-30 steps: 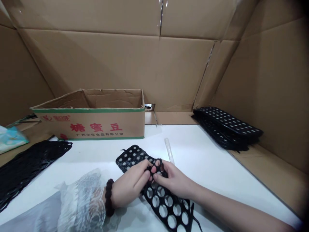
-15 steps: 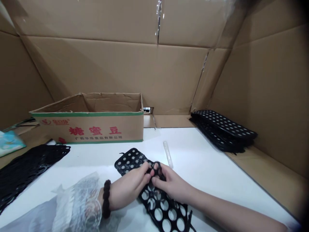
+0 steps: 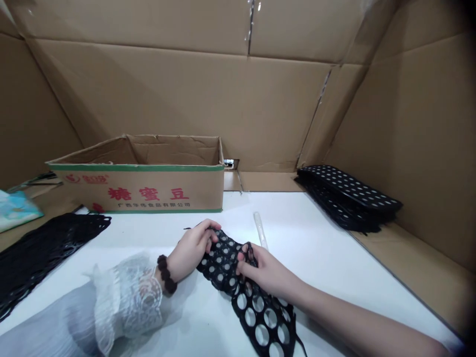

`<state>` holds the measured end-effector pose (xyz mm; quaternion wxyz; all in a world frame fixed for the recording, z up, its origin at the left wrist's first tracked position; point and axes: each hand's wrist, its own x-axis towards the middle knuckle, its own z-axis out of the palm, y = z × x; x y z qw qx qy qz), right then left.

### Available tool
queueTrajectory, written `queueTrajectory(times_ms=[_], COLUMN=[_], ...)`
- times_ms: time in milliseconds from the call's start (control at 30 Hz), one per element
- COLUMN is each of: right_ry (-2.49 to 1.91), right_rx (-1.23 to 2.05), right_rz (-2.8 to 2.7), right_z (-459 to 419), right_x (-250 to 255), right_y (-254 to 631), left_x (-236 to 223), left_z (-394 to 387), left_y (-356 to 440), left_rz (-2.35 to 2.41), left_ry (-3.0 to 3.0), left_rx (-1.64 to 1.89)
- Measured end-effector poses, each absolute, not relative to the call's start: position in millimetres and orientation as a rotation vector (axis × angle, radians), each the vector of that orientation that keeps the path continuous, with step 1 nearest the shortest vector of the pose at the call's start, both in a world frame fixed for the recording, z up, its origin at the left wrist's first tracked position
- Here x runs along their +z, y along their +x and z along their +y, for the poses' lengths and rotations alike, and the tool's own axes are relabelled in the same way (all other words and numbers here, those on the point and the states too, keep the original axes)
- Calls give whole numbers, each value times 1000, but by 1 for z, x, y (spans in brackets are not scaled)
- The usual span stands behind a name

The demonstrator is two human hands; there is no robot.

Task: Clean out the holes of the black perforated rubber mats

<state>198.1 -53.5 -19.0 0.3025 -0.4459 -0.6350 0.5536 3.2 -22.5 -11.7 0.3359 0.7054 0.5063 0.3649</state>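
Note:
A long black fabric piece full of round holes lies slantwise across the white table. Its holes look larger at the near end, and a thin black cord trails from that end. Near the middle, my right hand pinches a gathered edge between thumb and fingers. My left hand has its fingers curled over the far left end, covering that corner; what lies under the palm is hidden. A dark beaded band is on the left wrist, below a white lace cuff.
A clear narrow tube-like item lies beyond my right hand. The open cardboard box stands at the back left. Black netted material spreads at left beside a tissue pack. Dotted black pieces are stacked at right. Cardboard walls surround the table.
My left hand has left the middle of the fabric piece, beside my right hand, and moved up and left to its far end. My right hand keeps its pinch.

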Motion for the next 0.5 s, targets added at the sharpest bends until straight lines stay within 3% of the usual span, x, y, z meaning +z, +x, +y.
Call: queueTrajectory(times_ms=[200,300,500], right_ry=[-1327,-1332,-1466], right_rx=[1568,1453,475], right_rz=[-1688,-1778,-2091], right_z=[-51,-51,-50], right_x=[-15,-16,-10], right_y=[201,201,211], left_x=[-14,-14,-16], left_z=[-20,-16,-5], left_y=[2,-2,-7], left_rz=[1344,1375,1541], left_ry=[1702,1674,1805], left_rx=[1028,1018,1155])
